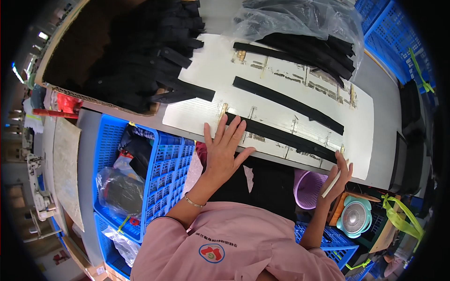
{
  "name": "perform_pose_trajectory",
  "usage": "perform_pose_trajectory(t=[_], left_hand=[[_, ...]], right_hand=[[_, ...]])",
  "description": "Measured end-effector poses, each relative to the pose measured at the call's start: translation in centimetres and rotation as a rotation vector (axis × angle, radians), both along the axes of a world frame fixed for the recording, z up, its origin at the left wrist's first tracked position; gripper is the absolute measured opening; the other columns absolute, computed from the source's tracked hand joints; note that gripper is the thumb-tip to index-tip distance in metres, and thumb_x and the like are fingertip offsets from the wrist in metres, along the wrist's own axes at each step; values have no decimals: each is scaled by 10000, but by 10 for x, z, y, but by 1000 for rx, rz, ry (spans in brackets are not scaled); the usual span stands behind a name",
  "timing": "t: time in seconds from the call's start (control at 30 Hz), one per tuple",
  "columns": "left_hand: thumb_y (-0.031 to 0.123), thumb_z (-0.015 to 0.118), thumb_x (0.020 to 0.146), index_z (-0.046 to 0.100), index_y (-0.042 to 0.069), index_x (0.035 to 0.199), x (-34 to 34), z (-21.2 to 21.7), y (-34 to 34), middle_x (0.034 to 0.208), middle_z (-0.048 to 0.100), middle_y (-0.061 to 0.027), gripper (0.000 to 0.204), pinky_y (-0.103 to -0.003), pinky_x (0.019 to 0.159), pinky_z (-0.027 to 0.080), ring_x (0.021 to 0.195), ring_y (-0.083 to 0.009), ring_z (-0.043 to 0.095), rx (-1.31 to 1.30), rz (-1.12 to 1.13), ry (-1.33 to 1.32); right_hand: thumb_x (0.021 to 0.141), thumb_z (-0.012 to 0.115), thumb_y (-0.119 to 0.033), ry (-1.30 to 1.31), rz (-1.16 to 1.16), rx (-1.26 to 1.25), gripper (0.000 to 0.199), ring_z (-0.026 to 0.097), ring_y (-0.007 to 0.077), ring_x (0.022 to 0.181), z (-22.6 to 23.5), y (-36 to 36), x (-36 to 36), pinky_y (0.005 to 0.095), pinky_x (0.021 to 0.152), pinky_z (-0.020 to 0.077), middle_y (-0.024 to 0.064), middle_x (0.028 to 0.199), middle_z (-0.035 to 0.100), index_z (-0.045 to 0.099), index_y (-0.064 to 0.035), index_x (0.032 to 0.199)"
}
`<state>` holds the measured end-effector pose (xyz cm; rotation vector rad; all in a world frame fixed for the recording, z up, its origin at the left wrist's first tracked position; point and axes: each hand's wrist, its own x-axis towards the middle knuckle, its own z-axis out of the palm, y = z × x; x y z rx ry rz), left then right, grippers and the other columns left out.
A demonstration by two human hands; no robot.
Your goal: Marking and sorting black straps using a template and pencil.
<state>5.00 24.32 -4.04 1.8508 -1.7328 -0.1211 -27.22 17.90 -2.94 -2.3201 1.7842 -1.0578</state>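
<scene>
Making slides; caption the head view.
Left hand, and right hand with white stick, at ends of a black strip on board.

Passable over white board (359, 117) between middle fabric strip (287, 104) and near fabric strip (286, 136); blocked leftward by piled black strips (140, 61), ahead by plastic bag (295, 18).

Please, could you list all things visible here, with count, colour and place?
board: 1, white, on grey table
near strip: 1, black, board's near edge
middle strip: 1, black, on board
strip pile: uncountable, black, board's far side
plastic sheeting: some, clear, over pile
cardboard box: 1, brown, table's left
black pieces: uncountable, black, box to board
crates: several, blue, left and right
basket: 1, purple, below table edge
fan: 1, teal, lower right
ribbons: several, yellow-green, right
other clutter: uncountable, mixed, both sides
stick: 1, white, in right hand
bracelet: 1, silvery, left wrist
shirt: 1, pink, worn
left hand: 1, bare, on near strip
right hand: 1, bare, near strip's right end
</scene>
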Motion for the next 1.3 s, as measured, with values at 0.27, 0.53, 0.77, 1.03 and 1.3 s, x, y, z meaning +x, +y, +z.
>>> perform_pose_trajectory(t=[0.27, 0.53, 0.77, 1.03, 1.3], left_hand=[[360, 779, 844, 529, 119, 1450, 4, -2, 0, 1516, 489, -69, 698, -599, 1198, 50, 1481, -329, 328, 14, 37, 12], [399, 757, 845, 546, 91, 1426, 1, 0, -1, 1491, 506, -72, 690, -618, 1179, 101, 1464, -314, 355, -5, 43, 20], [398, 744, 859, 551, 88, 1416, 4, 2, 1, 1502, 494, -71, 666, -619, 1178, 102, 1467, -315, 353, -2, 43, 21], [382, 755, 856, 540, 104, 1431, 2, 0, -1, 1502, 498, -61, 673, -588, 1195, 53, 1469, -311, 346, -4, 43, 44], [415, 746, 850, 541, 105, 1429, 3, -1, -1, 1512, 482, -55, 687, -634, 1172, 110, 1467, -319, 348, 6, 44, 3]], right_hand=[[1023, 582, -160, -869, 324, 644, 215, 465, 16, 626, 37, -16, 135, 177, 533, 351, 3, 838, 615, 726, -15, 1088], [1004, 607, -116, -745, 451, 599, 181, 628, 113, 723, 7, -34, 192, 240, 636, 486, 68, 891, 683, 698, 35, 1047], [1001, 621, -129, -655, 458, 595, 171, 665, 140, 760, 6, -33, 197, 264, 663, 509, 93, 895, 686, 698, 19, 1044], [1005, 618, -149, -610, 462, 517, 193, 663, 148, 740, 2, -34, 199, 271, 661, 515, 98, 904, 691, 696, 24, 1039], [969, 625, -96, -634, 565, 556, 162, 636, 139, 656, 3, -34, 190, 258, 608, 487, 90, 785, 693, 722, 27, 931]])
